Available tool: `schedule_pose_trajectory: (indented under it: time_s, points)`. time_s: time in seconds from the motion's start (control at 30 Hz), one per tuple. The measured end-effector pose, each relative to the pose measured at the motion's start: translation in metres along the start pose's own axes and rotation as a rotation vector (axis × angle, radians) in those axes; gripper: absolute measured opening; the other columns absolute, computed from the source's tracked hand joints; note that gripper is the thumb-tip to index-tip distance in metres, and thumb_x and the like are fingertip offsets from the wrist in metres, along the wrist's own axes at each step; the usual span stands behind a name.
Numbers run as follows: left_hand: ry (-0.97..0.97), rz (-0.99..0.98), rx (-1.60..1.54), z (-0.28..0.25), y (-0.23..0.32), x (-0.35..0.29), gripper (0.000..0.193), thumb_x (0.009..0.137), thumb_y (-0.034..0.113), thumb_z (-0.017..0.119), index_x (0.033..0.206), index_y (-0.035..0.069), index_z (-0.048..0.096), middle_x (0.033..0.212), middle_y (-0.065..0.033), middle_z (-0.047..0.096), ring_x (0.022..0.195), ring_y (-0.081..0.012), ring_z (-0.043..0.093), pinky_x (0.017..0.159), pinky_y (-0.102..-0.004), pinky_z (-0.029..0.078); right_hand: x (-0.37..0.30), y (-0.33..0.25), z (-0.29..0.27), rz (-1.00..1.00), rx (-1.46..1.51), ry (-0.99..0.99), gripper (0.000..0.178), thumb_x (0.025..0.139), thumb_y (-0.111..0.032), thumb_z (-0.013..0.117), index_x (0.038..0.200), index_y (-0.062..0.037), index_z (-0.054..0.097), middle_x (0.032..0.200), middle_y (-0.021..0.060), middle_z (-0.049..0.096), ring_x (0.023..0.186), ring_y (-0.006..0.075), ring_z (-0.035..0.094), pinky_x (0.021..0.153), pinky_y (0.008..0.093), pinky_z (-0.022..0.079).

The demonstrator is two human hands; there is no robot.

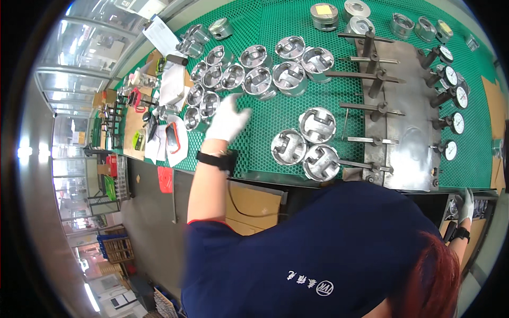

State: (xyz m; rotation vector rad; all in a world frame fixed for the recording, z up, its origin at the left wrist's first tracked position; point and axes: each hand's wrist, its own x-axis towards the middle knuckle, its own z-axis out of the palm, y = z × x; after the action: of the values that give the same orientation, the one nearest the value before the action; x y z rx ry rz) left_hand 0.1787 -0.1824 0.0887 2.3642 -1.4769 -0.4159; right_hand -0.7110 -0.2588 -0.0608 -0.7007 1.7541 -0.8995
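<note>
My left hand point(229, 119), in a white glove, is over the green mat with its fingers apart and holds nothing. It is nearest to a piston point(210, 103) at the edge of a cluster of metal pistons, hollow sides up. Three more pistons point(318, 125) sit together nearer the table's front edge. At the far right, my gloved right hand point(467, 205) reaches low beside the table, fingers stretched out by a compartment holding metal parts point(480, 208). What its palm touches is hidden.
A metal gauge fixture point(405, 127) with rods and several dial gauges point(457, 123) fills the right of the green mat point(254, 124). More pistons point(324, 17) stand at the back. Papers point(172, 85), a phone point(173, 138) and red-handled scissors point(137, 99) lie left. A cardboard box point(254, 206) is underneath.
</note>
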Motion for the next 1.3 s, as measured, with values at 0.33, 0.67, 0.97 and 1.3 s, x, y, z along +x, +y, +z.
schedule_pose_trajectory:
  time_s: [0.33,0.67,0.97,1.3]
  points:
    - [-0.091,-0.463,0.151,-0.014,-0.224,0.116,0.103,0.07,0.02,0.079,0.156,0.007,0.025,0.141,-0.0249,0.054,0.13,-0.0364,0.054,0.108,-0.0366,0.046,-0.082,0.071,-0.065,0.338,0.032,0.3,0.062,0.097,-0.04,0.06,0.148,-0.0142,0.038,0.136,0.0228,0.053,0.109,0.0376,0.062,0.087,0.0433,0.055]
    - [-0.105,-0.619,0.324,0.001,-0.239,0.119,0.083,0.08,0.017,0.067,0.153,0.005,0.031,0.134,-0.027,0.059,0.126,-0.038,0.058,0.107,-0.0396,0.047,-0.093,0.063,-0.057,0.284,-0.037,0.271,0.063,0.095,-0.045,0.061,0.148,-0.0174,0.04,0.132,0.0191,0.056,0.1,0.0332,0.064,0.084,0.0416,0.054]
    - [-0.149,-0.499,0.317,0.007,-0.131,0.022,0.068,0.08,0.015,0.067,0.142,0.002,0.045,0.128,-0.0273,0.062,0.121,-0.0405,0.06,0.105,-0.0409,0.047,-0.088,0.059,-0.018,0.208,-0.126,0.163,0.056,0.095,-0.042,0.059,0.145,-0.0196,0.046,0.122,0.0169,0.059,0.087,0.0282,0.065,0.077,0.0394,0.054]
    - [-0.142,0.106,0.468,0.067,-0.042,-0.084,0.038,0.076,0.002,0.065,0.114,0.005,0.058,0.116,-0.021,0.063,0.102,-0.0416,0.062,0.086,-0.0477,0.051,0.015,0.029,-0.023,0.004,-0.205,-0.033,0.048,0.097,-0.035,0.057,0.14,-0.0144,0.05,0.115,0.0119,0.063,0.085,0.0226,0.067,0.066,0.0322,0.053]
